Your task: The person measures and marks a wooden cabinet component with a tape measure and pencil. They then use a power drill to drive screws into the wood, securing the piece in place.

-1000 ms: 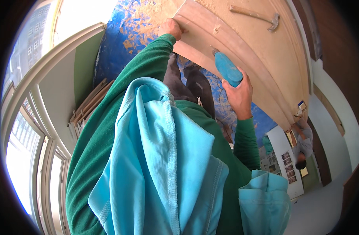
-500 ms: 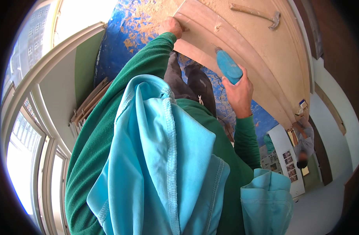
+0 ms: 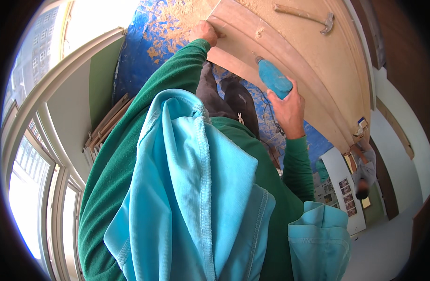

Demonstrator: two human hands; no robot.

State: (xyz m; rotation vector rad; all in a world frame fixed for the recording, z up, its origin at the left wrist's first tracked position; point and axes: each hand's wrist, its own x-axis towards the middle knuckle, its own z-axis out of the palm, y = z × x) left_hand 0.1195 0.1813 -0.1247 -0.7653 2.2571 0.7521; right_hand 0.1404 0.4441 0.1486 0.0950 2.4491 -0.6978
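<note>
My left hand grips the near edge of a long pale wooden board near its left end, fingers partly hidden. My right hand is wrapped round the body of a teal power tool, whose metal front end points at the board's surface near a streak of pale dust. The board lies on a larger tan sheet. A hammer with a wooden handle rests on that sheet, beyond the board.
A blue tarp with scattered shavings is below. A co-worker stands at the far right end of the boards. Leaning wood pieces and windows are on my left. Light-blue cloth hangs over my front.
Over the last second my right hand and the power tool have shifted a little upward and to the right along the board. My left hand has risen very slightly.
</note>
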